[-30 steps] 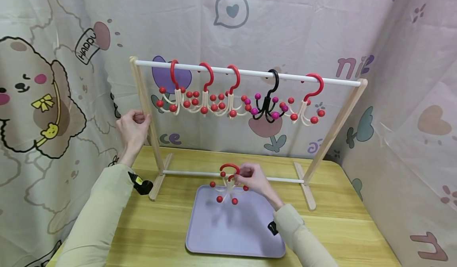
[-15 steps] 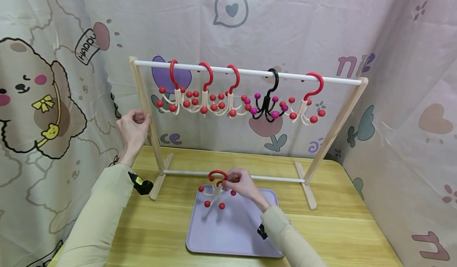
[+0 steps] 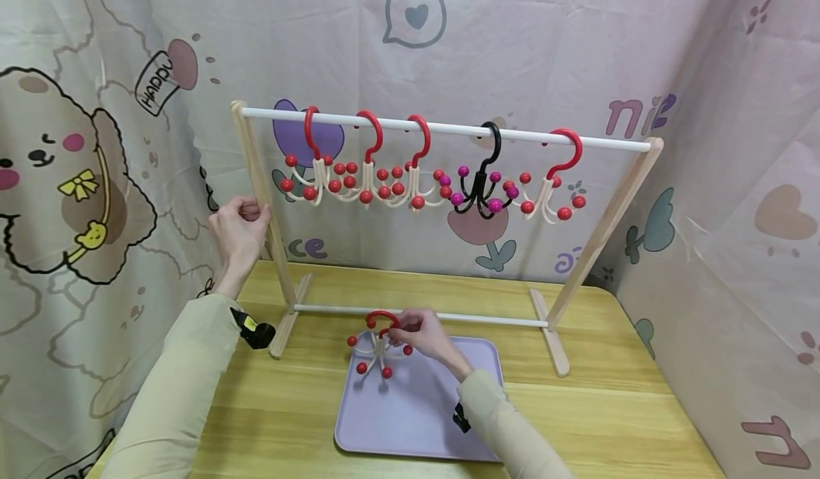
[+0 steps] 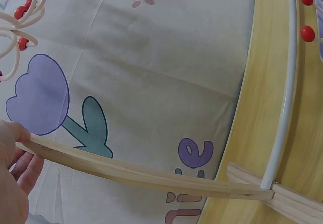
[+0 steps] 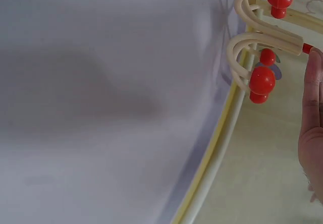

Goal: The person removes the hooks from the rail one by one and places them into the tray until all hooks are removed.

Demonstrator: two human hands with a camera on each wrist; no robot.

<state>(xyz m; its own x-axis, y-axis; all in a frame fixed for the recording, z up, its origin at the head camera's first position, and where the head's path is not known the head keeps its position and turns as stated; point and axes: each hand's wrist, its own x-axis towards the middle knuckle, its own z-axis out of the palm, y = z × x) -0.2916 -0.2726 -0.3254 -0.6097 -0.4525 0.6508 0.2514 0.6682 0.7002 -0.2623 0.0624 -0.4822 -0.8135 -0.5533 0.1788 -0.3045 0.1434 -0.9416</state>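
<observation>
In the head view my right hand pinches the red hook of a cream multi-arm hanger with red ball tips. This hanger is over the back left of a lilac tray; its arms also show in the right wrist view, by my right hand. My left hand grips the left wooden post of a rack between thumb and fingers, as the left wrist view confirms. From the rack's white top rail hang several red-hooked cream hangers and one black hanger with magenta balls.
The rack stands on wooden feet with a white lower rail behind the tray. A wood-grain table bears everything. Printed curtains enclose the back and both sides.
My right hand has moved left and slightly down with the hanger, from the tray's back middle to its back left corner. My left hand has stayed on the post.
</observation>
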